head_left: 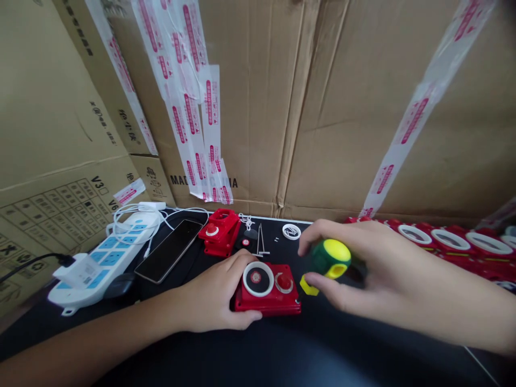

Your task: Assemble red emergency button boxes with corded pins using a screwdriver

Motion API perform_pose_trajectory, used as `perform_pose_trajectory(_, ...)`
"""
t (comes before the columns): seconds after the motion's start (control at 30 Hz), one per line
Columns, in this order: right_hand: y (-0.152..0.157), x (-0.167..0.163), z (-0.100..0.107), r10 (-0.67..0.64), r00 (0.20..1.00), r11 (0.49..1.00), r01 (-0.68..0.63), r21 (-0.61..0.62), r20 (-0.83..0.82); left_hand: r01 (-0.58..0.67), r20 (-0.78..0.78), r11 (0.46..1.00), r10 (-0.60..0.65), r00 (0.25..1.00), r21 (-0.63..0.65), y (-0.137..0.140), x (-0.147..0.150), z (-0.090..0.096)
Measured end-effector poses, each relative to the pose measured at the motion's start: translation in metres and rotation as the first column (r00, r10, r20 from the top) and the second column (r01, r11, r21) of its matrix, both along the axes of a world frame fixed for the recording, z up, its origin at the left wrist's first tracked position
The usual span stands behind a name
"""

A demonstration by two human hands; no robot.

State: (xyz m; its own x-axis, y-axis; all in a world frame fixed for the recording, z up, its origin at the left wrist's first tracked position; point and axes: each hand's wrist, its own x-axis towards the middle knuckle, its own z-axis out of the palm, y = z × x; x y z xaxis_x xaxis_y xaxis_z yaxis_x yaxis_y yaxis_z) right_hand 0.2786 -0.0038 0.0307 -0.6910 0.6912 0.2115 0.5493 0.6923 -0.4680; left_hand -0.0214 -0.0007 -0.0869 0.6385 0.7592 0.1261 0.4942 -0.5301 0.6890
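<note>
Two bare hands at work over a black tabletop [342, 349]. Left hand [217, 293]: thumb and fingers grasping one red plastic box-shaped device [268, 307], which lies on the tabletop in front of the person; on its face, one white ring round a black disc, one red round knob. Right hand [374, 269]: fingers curled round one green-and-yellow screwdriver [332, 255], pointed down at the device's near right corner; tip contact cannot be told.

Beyond: one open red plastic housing [221, 234], one black phone [169, 251], one white power strip with blue socket panels [124, 258]. At right, a row of red devices with white rings [443, 263], at least three; full count blocked by the right forearm.

Containers: one small round white dish [291, 238], holding several slim silver pieces, too small to count. Two tiny silver bits [276, 239] lie just beside it.
</note>
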Motion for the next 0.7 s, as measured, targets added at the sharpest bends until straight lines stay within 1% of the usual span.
perform_pose_trajectory(0.1,-0.002,0.003,-0.001,0.006,1.000,0.999,-0.006,0.033,-0.009,0.001,0.005,1.000,-0.001,1.000,0.003,0.000,-0.001,-0.001)
perform_pose_trajectory(0.2,0.000,0.006,-0.001,0.046,0.999,0.999,-0.045,0.019,-0.024,0.001,0.005,1.000,-0.001,1.000,-0.003,0.000,-0.001,-0.002)
perform_pose_trajectory(0.27,0.003,0.006,-0.001,0.040,0.999,0.999,-0.041,-0.024,-0.031,-0.002,0.001,1.000,0.002,1.000,-0.004,0.000,-0.001,-0.002)
perform_pose_trajectory(0.4,0.010,0.002,0.001,0.014,1.000,0.989,-0.017,-0.148,-0.022,0.005,-0.009,1.000,-0.005,1.000,0.002,0.000,-0.001,-0.001)
perform_pose_trajectory(0.57,0.012,0.000,0.005,0.070,0.985,0.989,-0.089,-0.119,-0.155,-0.002,-0.011,1.000,0.002,1.000,-0.004,0.001,0.000,-0.001)
perform_pose_trajectory(0.7,0.011,0.001,0.007,0.130,0.971,0.973,-0.164,-0.165,-0.200,0.004,-0.013,1.000,-0.004,1.000,0.004,0.001,-0.001,-0.002)
